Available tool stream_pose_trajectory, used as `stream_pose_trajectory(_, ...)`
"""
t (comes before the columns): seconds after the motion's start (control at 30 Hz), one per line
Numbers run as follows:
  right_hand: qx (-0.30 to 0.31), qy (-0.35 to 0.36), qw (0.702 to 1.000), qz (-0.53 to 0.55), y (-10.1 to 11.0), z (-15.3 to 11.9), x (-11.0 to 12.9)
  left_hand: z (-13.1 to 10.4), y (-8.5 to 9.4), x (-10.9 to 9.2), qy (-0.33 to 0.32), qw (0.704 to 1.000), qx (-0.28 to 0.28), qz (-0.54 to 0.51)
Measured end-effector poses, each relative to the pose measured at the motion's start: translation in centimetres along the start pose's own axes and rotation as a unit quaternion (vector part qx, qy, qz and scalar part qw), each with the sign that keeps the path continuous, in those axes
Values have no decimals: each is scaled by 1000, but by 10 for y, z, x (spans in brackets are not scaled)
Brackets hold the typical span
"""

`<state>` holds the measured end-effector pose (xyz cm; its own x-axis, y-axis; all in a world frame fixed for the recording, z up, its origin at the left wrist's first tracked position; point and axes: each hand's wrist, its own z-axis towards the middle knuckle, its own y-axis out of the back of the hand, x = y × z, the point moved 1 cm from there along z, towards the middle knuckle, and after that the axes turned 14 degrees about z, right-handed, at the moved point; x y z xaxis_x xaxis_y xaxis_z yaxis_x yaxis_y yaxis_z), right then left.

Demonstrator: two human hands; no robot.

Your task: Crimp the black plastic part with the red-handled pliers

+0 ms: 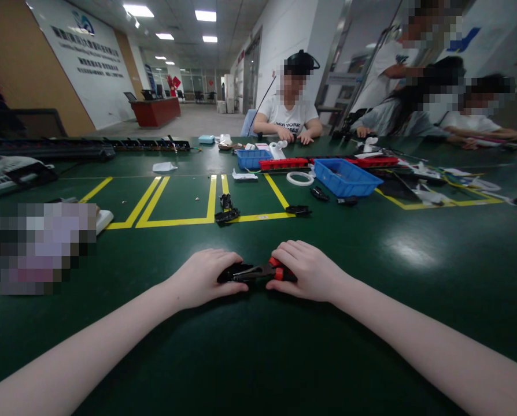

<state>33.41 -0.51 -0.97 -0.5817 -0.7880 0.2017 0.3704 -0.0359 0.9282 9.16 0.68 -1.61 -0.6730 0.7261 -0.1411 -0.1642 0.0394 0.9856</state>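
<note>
My left hand (209, 276) is closed around a small black part (236, 273), whose exact kind I cannot make out. From the other side, my right hand (308, 271) grips the red-and-black handles of a pair of pliers (265, 270). The dark jaws of the pliers point left and meet the black part between my two hands. Whether the jaws are clamped on it is too small to tell. Both hands are low over the dark green table (258, 358).
Black pieces (227, 215) lie on yellow tape lines ahead, with another black piece (298, 210) to their right. Beyond stand a blue bin (345, 178), a tape roll (301, 178) and red strips (284, 164). A person (290, 110) sits opposite; more people are at right.
</note>
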Motion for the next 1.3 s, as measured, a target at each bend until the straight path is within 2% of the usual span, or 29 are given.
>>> stream_pose_trajectory(0.4, 21, -34, 999, -15, -1, 5, 3, 0, -3, 3, 13, 1000, 3, 17)
stream_pose_trajectory(0.77, -1, -3, 1000, -20, 0, 5, -12, 4, 1, 2, 0, 999, 4, 37)
stream_pose_trajectory(1.03, -29, -4, 1000, -10, 1, 3, -1, 4, 2, 3, -15, 999, 5, 44)
stream_pose_trajectory(1.3, -7, 3, 1000, -4, 0, 4, -1, 4, 1, 2, -21, 999, -9, 46)
